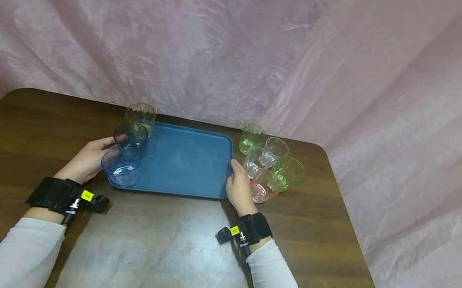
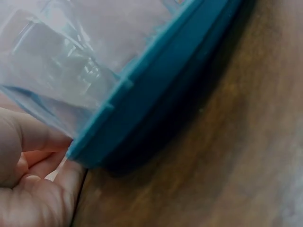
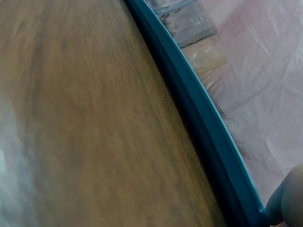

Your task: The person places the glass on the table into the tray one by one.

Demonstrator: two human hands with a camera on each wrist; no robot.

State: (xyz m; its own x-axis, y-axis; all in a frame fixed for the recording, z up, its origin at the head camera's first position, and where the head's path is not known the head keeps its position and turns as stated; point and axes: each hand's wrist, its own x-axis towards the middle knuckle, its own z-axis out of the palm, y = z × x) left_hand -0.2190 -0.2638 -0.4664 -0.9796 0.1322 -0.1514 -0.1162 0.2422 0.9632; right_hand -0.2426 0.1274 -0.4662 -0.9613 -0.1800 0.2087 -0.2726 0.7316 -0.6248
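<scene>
The blue tray [image 1: 189, 159] spans the desk [image 1: 329, 237] between both hands, its long axis running left to right, with one hand at each short end and neither nearer. The left hand [image 1: 91, 155] pinches the tray's left rim beside the blue glass [image 1: 121, 169]; the right hand [image 1: 239, 187] grips the right rim, thumb uppermost, other fingers hidden.

Before me I see a wrinkled pink curtain [image 1: 206, 47], which hangs behind the brown wooden table [image 1: 23, 145]; the far corners of this table are rounded.
</scene>
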